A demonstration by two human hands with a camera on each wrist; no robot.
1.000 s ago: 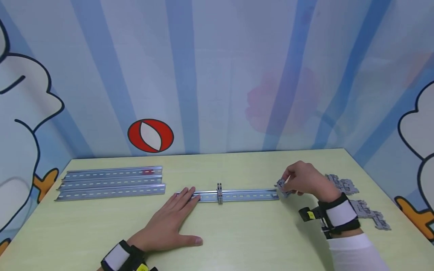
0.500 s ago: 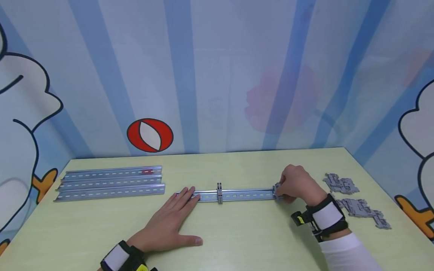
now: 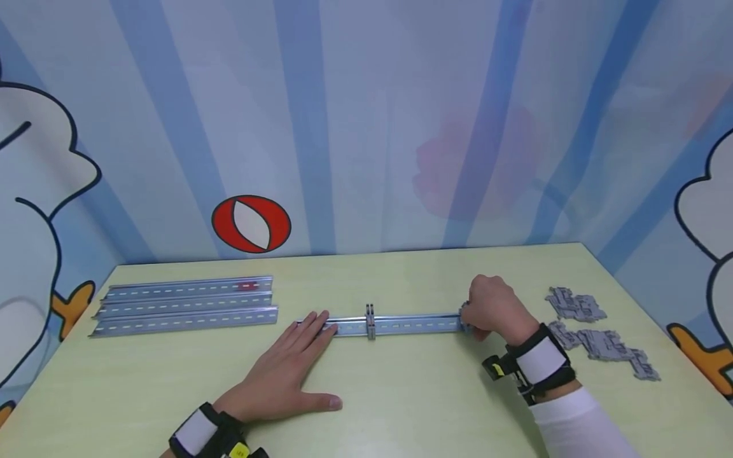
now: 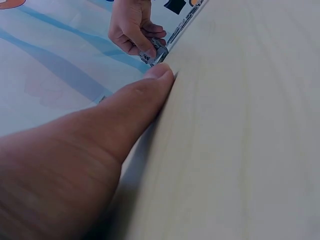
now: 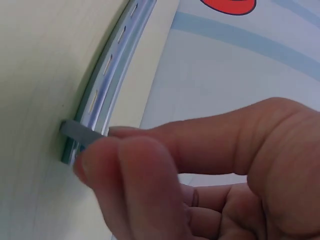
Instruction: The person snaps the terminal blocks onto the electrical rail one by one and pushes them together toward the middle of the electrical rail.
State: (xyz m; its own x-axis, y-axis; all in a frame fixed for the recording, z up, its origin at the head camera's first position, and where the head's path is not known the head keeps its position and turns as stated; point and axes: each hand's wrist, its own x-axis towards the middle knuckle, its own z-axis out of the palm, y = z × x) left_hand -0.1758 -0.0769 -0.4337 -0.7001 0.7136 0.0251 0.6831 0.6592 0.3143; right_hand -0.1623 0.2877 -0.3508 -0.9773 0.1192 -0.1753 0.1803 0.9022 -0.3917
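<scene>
A narrow grey-blue toy road strip [image 3: 420, 324] with white dashes lies across the middle of the table. My left hand [image 3: 286, 375] rests flat over its left end, fingers straight and thumb spread out. Part of the strip is hidden beneath those fingers. A grey plastic clip [image 3: 370, 322] straddles the strip a little right of the left fingertips. At the strip's right end, my right hand [image 3: 494, 308] pinches another grey clip [image 5: 80, 132] between thumb and fingers. That clip sits across the strip's end in the right wrist view, its near part covered by the fingertips.
Three similar road strips [image 3: 183, 310] lie side by side at the back left; the rearmost has a red mark near its right end. Flat grey plastic pieces [image 3: 604, 345] lie in clusters at the right. Behind the table [image 3: 424, 394] hangs a blue striped cloth [image 3: 366, 127].
My right hand has moved left with the grey clip, from just off the strip's right end onto it. The left hand has stayed in place.
</scene>
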